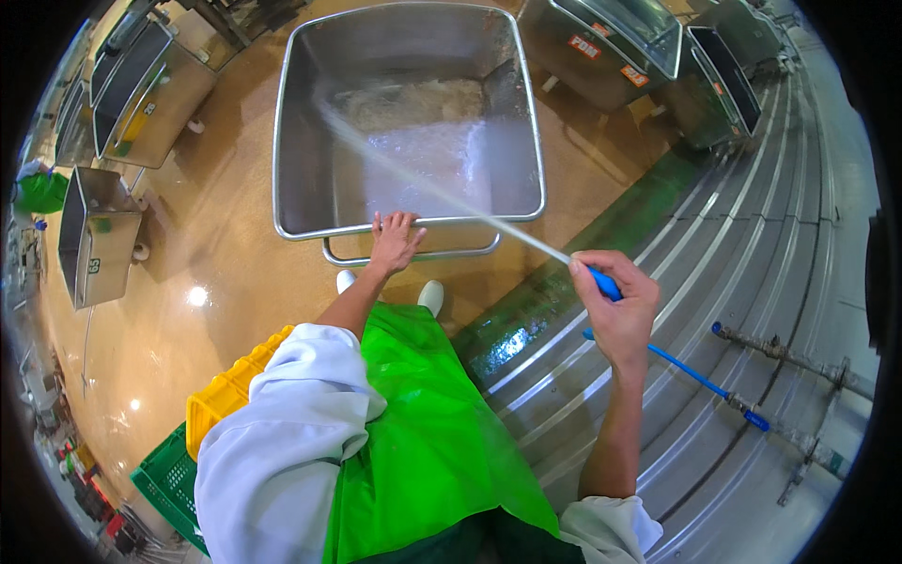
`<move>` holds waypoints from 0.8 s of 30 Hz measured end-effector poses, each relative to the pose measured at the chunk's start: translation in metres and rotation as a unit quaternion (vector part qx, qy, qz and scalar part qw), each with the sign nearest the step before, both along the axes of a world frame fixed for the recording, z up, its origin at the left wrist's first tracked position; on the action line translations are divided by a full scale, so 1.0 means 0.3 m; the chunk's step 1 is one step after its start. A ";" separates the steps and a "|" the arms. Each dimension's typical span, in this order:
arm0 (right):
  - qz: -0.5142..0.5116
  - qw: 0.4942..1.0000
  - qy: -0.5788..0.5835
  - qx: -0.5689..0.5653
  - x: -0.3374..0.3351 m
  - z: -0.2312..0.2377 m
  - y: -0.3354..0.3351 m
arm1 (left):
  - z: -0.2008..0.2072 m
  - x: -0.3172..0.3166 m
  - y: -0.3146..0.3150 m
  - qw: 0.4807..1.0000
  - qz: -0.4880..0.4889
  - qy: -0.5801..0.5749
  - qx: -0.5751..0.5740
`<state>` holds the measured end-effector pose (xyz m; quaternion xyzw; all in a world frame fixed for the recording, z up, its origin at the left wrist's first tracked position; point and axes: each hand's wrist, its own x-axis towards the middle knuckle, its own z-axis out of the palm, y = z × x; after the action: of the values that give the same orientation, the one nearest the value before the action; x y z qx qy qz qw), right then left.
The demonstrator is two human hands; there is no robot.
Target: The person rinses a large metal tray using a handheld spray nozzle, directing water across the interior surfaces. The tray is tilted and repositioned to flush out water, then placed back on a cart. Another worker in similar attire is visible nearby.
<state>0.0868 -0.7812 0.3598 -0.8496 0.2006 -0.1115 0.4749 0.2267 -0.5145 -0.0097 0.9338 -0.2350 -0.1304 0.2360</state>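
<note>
A large stainless steel tub (305,141) stands in front of me, with wet, brownish-white residue and splashing water on its bottom. My left hand (396,242) grips the near rim, fingers hooked over it above the tub's bar handle (432,254). In my right hand (620,305) is a blue hose (605,284), held closed near its end. A white water jet (442,193) shoots from it over the near rim into the tub. Part of the hose hides behind my right wrist; it shows again as a thin blue line (691,365) running to a wall pipe.
Steel tubs (601,56) stand at the far right, and others (99,235) on wheels at the left. A yellow crate (235,385) sits on a green crate (174,475) by my left side. Ribbed metal panelling (714,273) and pipes (780,350) line the right. The brown floor (207,244) is wet.
</note>
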 end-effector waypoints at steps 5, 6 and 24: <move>0.023 1.000 -0.009 0.018 0.154 0.024 -0.019 | -0.007 -0.039 0.018 0.998 0.001 0.068 -0.012; 0.042 0.999 -0.017 0.005 0.178 0.029 -0.017 | -0.003 -0.049 0.021 0.998 0.000 0.063 -0.006; 0.169 0.984 0.044 -0.039 0.420 -0.089 0.106 | 0.061 -0.228 0.161 0.995 -0.043 0.085 0.036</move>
<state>0.2128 -0.7495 0.3331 -0.8930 0.0706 0.0005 0.4444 0.1584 -0.4662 0.0085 0.9165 -0.2489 -0.2274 0.2153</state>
